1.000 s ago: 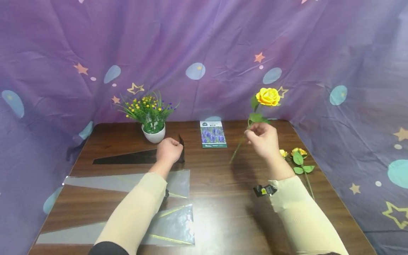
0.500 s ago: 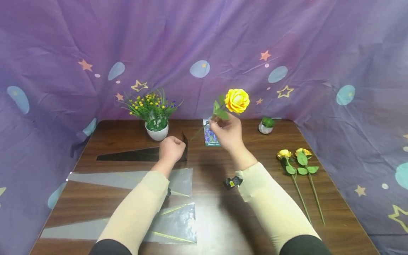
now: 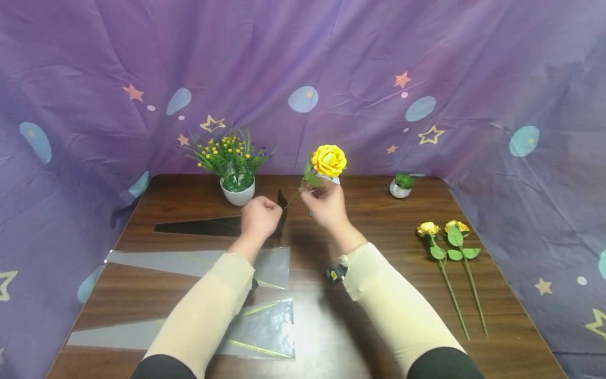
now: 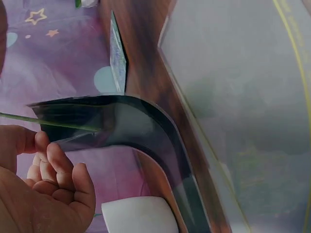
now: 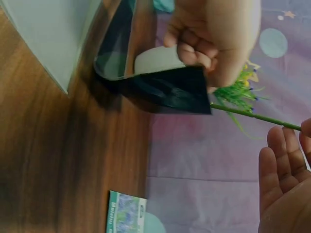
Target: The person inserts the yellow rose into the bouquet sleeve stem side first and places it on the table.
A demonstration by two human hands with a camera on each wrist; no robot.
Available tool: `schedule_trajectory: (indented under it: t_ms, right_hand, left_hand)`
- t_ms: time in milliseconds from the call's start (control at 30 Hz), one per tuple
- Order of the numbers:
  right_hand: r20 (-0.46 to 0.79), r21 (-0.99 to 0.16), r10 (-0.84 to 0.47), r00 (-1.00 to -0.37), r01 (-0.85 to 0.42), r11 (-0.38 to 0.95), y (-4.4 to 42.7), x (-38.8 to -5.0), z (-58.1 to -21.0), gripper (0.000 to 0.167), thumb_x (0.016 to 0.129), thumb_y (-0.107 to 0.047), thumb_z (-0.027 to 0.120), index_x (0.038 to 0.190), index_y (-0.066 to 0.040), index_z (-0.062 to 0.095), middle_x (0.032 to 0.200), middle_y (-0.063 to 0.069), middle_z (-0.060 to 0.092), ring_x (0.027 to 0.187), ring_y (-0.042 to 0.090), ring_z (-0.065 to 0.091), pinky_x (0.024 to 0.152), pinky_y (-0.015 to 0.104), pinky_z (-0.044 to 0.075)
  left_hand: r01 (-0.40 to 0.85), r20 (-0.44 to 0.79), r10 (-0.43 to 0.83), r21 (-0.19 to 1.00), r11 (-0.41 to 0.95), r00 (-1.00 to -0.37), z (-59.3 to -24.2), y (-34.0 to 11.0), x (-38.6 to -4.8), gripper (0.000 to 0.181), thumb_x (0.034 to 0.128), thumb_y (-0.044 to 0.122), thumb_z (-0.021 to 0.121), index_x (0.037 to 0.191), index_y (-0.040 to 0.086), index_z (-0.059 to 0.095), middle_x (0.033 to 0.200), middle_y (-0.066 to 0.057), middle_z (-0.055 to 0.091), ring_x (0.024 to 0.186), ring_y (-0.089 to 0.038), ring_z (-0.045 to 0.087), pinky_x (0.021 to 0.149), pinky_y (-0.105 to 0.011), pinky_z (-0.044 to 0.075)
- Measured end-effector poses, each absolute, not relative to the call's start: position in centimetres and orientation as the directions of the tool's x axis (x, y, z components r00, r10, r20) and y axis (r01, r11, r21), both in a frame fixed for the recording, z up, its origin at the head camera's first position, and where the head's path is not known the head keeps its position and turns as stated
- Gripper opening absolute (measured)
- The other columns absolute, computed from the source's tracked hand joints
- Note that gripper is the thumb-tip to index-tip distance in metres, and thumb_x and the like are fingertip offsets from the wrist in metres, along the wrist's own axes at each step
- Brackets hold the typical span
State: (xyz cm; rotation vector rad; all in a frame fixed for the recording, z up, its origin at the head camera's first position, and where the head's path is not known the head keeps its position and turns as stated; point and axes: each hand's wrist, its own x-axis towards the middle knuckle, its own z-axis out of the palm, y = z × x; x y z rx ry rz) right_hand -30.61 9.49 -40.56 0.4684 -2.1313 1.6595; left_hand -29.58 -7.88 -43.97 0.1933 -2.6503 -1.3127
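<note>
My right hand (image 3: 327,204) pinches the green stem (image 5: 257,116) of a yellow artificial rose (image 3: 329,160), whose bloom stands above the fingers. My left hand (image 3: 261,218) pinches the mouth edge of a black, tapering flower sleeve (image 4: 146,119). That end of the sleeve is lifted and bent up, while its narrow tail lies on the table. In both wrist views the stem's lower end reaches into the sleeve's mouth. The bloom is out of both wrist views.
Two clear flower sleeves (image 3: 272,268) lie nearer on the wooden table (image 3: 379,226). Two more yellow roses (image 3: 428,229) lie at the right. Behind stand a white pot of small flowers (image 3: 238,192), a small succulent (image 3: 402,184) and a flower-picture packet (image 5: 127,213), with a purple curtain beyond.
My right hand has carried the rose leftward from the right side, and the stem's end has come to the black sleeve's mouth. My left hand keeps its hold on the sleeve.
</note>
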Motion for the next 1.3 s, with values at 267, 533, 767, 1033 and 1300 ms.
schedule_trajectory:
  t_ms: [267, 533, 767, 1033, 1300]
  right_hand:
    - [0.51, -0.831, -0.001, -0.86, -0.493, 0.258, 8.9, -30.9, -41.8, 0.004, 0.086, 0.007, 0.07, 0.083, 0.008, 0.069, 0.075, 0.02, 0.07, 0.057, 0.0, 0.054, 0.051, 0.016, 0.045]
    - [0.481, -0.841, 0.026, -0.876, -0.452, 0.298, 8.3, -31.1, -42.5, 0.021, 0.088, 0.004, 0.071, 0.108, 0.008, 0.065, 0.086, 0.018, 0.073, 0.069, 0.016, 0.066, 0.06, 0.019, 0.052]
    - [0.489, -0.802, 0.015, -0.872, -0.443, 0.4, 8.1, -30.7, -42.2, 0.021, 0.096, -0.002, 0.065, 0.114, 0.008, 0.071, 0.099, 0.021, 0.078, 0.07, 0.03, 0.071, 0.058, 0.028, 0.055]
    - [0.49, -0.801, -0.007, -0.872, -0.453, 0.392, 8.3, -30.3, -42.4, 0.019, 0.1, -0.006, 0.066, 0.111, 0.007, 0.075, 0.095, 0.021, 0.077, 0.067, 0.027, 0.065, 0.057, 0.029, 0.051]
    - [0.456, -0.832, -0.026, -0.89, -0.436, 0.342, 8.3, -30.1, -43.0, 0.02, 0.095, -0.002, 0.069, 0.112, 0.009, 0.07, 0.099, 0.024, 0.075, 0.083, 0.033, 0.068, 0.073, 0.04, 0.057]
  left_hand:
    - [0.002, 0.129, -0.201, 0.846, 0.534, -0.971, -43.4, -7.3, -29.4, 0.014, 0.0904, 0.018, 0.07, 0.094, 0.007, 0.076, 0.094, -0.008, 0.08, 0.089, -0.028, 0.074, 0.086, -0.043, 0.057]
    - [0.04, 0.149, -0.182, 0.866, 0.499, -0.972, -42.5, -6.8, -29.0, 0.014, 0.0916, 0.019, 0.07, 0.094, 0.006, 0.075, 0.095, -0.011, 0.08, 0.09, -0.028, 0.076, 0.086, -0.043, 0.058]
    - [0.018, 0.129, -0.184, 0.862, 0.507, -0.974, -42.6, -6.9, -29.0, 0.015, 0.0918, 0.02, 0.071, 0.096, 0.006, 0.075, 0.096, -0.011, 0.08, 0.09, -0.027, 0.076, 0.085, -0.044, 0.058]
    - [0.039, 0.147, -0.177, 0.863, 0.504, -0.973, -42.7, -7.0, -29.0, 0.016, 0.0921, 0.019, 0.07, 0.097, 0.005, 0.075, 0.095, -0.011, 0.08, 0.088, -0.028, 0.076, 0.084, -0.044, 0.059]
    - [0.073, 0.179, -0.183, 0.879, 0.472, -0.967, -42.2, -6.9, -28.9, 0.014, 0.0926, 0.017, 0.069, 0.096, 0.004, 0.075, 0.092, -0.012, 0.079, 0.084, -0.028, 0.075, 0.081, -0.044, 0.059]
